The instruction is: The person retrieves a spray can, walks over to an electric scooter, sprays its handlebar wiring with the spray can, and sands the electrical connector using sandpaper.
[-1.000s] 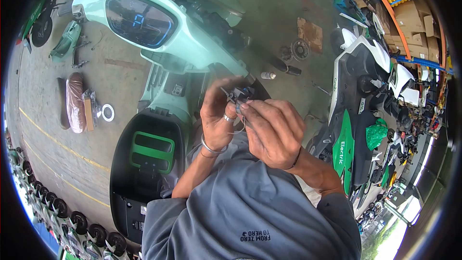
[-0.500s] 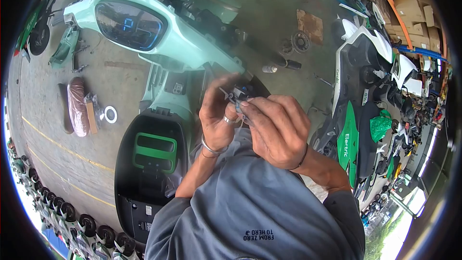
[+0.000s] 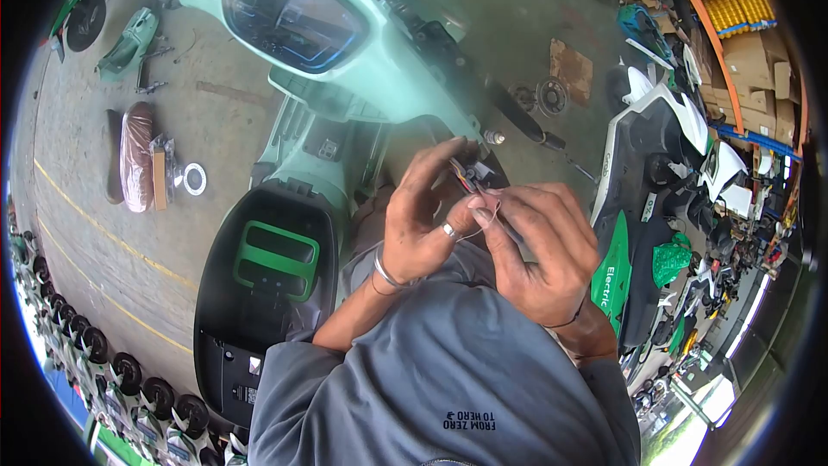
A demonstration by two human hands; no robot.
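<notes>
In the middle of the head view, my left hand holds a small dark part with thin coloured wires between thumb and fingers. My right hand pinches a thin pale wire just below that part, its fingertips close to my left thumb. Beyond my hands is the mint-green handlebar cover of a scooter, with a dark display. The scooter's open black seat compartment with a green frame lies to the left of my left forearm.
A wrapped seat, a cardboard box and a white ring lie on the floor at left. Another scooter with a green panel stands at right. A wheel lies beyond; several scooters line the lower left.
Both hands have moved to the right with the dark part, and its wires now show. The scooter and floor items have shifted in view. The display's large blue mark no longer shows clearly.
</notes>
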